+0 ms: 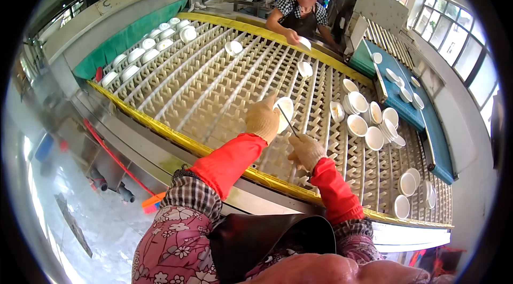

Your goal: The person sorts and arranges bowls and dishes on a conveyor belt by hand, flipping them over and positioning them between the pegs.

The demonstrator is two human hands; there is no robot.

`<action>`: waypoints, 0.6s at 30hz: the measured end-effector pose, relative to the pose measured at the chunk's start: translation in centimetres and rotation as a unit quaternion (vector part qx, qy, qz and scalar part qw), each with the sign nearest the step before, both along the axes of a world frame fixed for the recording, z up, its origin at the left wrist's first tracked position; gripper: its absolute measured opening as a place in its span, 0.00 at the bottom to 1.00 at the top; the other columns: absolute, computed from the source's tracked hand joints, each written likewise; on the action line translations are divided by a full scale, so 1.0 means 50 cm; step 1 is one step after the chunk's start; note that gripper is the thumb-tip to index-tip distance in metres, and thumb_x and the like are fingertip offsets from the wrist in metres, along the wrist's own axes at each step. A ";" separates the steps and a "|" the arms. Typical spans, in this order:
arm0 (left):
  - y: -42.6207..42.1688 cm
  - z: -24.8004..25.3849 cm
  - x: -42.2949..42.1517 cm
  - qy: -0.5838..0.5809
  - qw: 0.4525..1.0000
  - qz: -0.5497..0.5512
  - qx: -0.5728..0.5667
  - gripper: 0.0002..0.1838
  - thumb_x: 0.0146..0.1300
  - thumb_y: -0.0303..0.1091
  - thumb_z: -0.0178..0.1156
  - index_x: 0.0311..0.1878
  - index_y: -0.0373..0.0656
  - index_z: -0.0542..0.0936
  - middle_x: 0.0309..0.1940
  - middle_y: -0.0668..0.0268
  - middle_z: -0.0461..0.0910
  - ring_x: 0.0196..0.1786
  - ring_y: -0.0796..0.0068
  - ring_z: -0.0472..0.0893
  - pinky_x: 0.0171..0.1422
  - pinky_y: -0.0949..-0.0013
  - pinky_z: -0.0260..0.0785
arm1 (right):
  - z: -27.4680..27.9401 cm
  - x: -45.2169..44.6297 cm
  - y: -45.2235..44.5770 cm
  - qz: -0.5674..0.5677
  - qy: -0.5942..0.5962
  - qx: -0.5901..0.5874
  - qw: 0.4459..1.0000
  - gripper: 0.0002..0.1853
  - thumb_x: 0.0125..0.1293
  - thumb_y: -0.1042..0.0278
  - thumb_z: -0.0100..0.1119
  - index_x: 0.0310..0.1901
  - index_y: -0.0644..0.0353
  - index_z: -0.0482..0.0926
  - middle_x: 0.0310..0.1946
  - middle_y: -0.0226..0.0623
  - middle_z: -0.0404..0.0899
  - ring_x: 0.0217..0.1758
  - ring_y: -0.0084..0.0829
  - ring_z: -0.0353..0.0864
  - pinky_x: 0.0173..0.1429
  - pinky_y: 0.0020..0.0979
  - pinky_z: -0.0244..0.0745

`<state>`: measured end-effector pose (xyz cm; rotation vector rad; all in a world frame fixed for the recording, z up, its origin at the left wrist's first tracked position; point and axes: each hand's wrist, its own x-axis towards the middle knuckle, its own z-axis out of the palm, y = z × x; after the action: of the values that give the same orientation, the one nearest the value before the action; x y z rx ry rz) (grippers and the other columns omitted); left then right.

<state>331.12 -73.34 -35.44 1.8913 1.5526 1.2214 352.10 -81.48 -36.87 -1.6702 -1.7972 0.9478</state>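
My left hand [262, 119], in a knitted glove, is closed on the left side of a white bowl [285, 106] over the middle of the pegged rack conveyor [214, 102]. The bowl is tilted, its opening facing up and right. In my gloved right hand [308, 152] is a thin dark rod [288, 120], whose far end reaches the bowl's opening. The kind of tool cannot be made out. A single white bowl [304, 69] lies farther back on the rack, and another small bowl [336, 112] is to the right of my hands.
Several bowls [357, 125] cluster on the rack's right part; others [148, 44] stand in rows by the green curtain [128, 38]. A co-worker [302, 14] opposite holds a bowl [304, 43]. More bowls ride a blue belt [409, 110] at right. A yellow edge [160, 130] borders the rack.
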 end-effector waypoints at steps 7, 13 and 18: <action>-0.016 0.005 0.017 -0.007 0.992 -0.025 0.124 0.21 0.76 0.33 0.71 0.70 0.48 0.88 0.49 0.48 0.95 0.55 0.41 0.94 0.60 0.41 0.86 | -0.043 0.003 0.018 0.029 -0.055 0.078 0.995 0.27 0.88 0.46 0.55 0.63 0.65 0.87 0.42 0.48 0.97 0.32 0.40 0.93 0.41 0.42 0.88; -0.063 0.001 0.059 0.030 0.985 -0.093 0.146 0.17 0.74 0.31 0.69 0.64 0.50 0.89 0.43 0.50 0.94 0.50 0.41 0.94 0.55 0.41 0.86 | 0.007 -0.009 0.011 -0.032 -0.132 0.043 0.990 0.20 0.84 0.54 0.59 0.56 0.65 0.87 0.40 0.51 0.95 0.38 0.47 0.95 0.46 0.46 0.89; -0.058 0.001 0.067 0.009 0.988 -0.039 0.150 0.10 0.75 0.33 0.71 0.56 0.48 0.87 0.42 0.53 0.93 0.48 0.40 0.93 0.54 0.40 0.85 | 0.072 -0.020 -0.008 -0.073 0.007 -0.050 0.996 0.10 0.80 0.67 0.65 0.52 0.60 0.93 0.44 0.50 0.93 0.48 0.47 0.96 0.54 0.45 0.91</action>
<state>334.48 -76.26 -35.41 2.1304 1.3481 1.4753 351.08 -81.89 -33.25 -1.8231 -1.6176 0.9977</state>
